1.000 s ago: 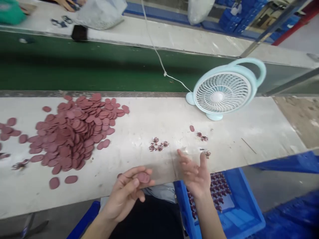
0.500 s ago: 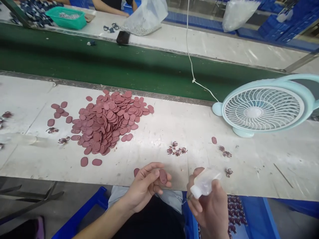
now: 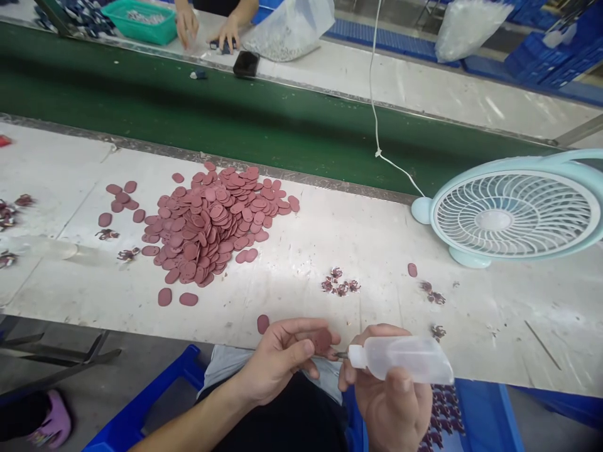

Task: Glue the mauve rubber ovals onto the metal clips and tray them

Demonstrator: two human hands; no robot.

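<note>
Over the table's near edge, my left hand (image 3: 287, 353) pinches a reddish-brown oval disc (image 3: 322, 340) between thumb and fingers. My right hand (image 3: 393, 398) is wrapped around a translucent squeeze bottle (image 3: 405, 359) with a white cap. The bottle lies nearly level, and its thin dark nozzle points left, close to the disc; whether they touch I cannot tell. One loose oval disc (image 3: 262, 324) lies just beyond my left hand. A large heap of the same discs (image 3: 207, 226) is spread further left. Small brown figure-like pieces (image 3: 340, 282) sit beyond my hands.
A light blue fan (image 3: 513, 213) stands at the right with a white cord (image 3: 377, 125). Behind the white table runs a green belt (image 3: 306, 135). Across it, a co-worker's hands (image 3: 228, 31) are near a green basket (image 3: 141, 31). A blue tray (image 3: 490, 414) sits below the table.
My right hand has turned the bottle from a tilted hold to nearly level, bringing its nozzle up to the disc in my left hand. The co-worker's hands have come into view.
</note>
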